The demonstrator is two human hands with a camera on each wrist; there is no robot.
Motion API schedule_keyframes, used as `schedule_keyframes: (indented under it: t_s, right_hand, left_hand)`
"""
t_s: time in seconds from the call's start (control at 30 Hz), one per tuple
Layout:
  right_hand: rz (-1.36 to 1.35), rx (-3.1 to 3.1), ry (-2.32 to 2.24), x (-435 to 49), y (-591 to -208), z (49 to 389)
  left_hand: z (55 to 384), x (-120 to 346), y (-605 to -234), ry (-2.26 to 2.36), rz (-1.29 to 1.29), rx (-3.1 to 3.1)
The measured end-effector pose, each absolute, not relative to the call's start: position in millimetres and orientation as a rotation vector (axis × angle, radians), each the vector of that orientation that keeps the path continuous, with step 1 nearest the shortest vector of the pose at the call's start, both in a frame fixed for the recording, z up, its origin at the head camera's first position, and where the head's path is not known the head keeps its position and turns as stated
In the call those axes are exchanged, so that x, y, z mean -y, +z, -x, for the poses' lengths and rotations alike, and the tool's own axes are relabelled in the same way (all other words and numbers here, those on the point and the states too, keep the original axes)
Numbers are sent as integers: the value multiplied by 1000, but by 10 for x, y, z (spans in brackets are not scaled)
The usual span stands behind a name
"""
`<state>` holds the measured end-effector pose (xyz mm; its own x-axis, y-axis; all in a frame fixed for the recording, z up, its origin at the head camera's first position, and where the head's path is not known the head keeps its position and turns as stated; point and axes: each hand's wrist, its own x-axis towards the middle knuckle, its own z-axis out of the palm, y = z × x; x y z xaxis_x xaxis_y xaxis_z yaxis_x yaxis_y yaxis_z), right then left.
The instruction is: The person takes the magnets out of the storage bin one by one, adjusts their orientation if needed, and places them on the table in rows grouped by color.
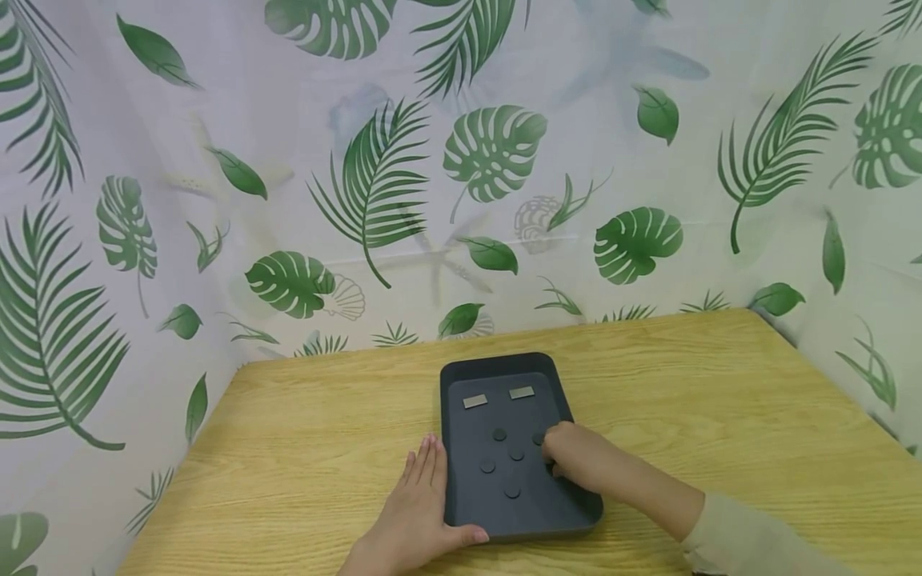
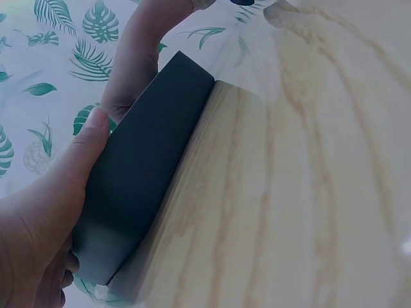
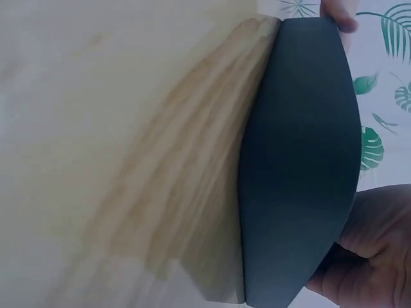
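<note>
A dark grey rectangular tray (image 1: 471, 516) lies on the wooden table, with several small dark round discs (image 1: 512, 491) and two silvery rectangular pieces (image 1: 475, 402) inside. My left hand (image 1: 414, 508) rests along the tray's left side, its fingers straight and its thumb over the near edge. Reaching over the right rim, my right hand (image 1: 579, 456) has its fingers bent down into the tray beside a dark disc (image 1: 539, 439). Its fingertips are mostly hidden, and I cannot tell whether they hold something. In both wrist views the tray's outer wall (image 3: 298, 154) hides its contents.
The light wooden table (image 1: 324, 432) extends on both sides of the tray. Behind it and at its sides hangs a white cloth (image 1: 576, 304) printed with green leaves. A pale sleeve (image 1: 742, 532) covers the right forearm.
</note>
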<state>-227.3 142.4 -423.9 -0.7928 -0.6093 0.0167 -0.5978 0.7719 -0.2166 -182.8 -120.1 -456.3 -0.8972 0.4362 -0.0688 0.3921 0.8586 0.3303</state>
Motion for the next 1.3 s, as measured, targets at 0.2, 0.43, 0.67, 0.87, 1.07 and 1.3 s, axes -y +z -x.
schedule_keyframes:
  t_s: [0.2, 0.43, 0.67, 0.87, 1.07, 1.3]
  right_hand:
    - [1006, -2751, -347, -1421, -4194, 2415]
    - [963, -2624, -388, -1405, -4122, 2520]
    - [1013, -2574, -544, -1448, -4151, 2539]
    - [1074, -2571, -726, -1519, -4218, 2589]
    - [1073, -2533, -908, -1615, -4272, 2635]
    - [850, -2409, -1382, -1753, -4351, 2669]
  left_hand:
    - [1818, 1209, -4553, 551, -631, -2869]
    - [1816, 1212, -4557, 572, -623, -2859]
    - [1831, 1209, -4562, 587, -613, -2845]
    - [1827, 1205, -4566, 577, -607, -2843]
    - [1828, 1202, -4577, 557, -602, -2845]
    - [1824, 1190, -4575, 564, -603, -2846]
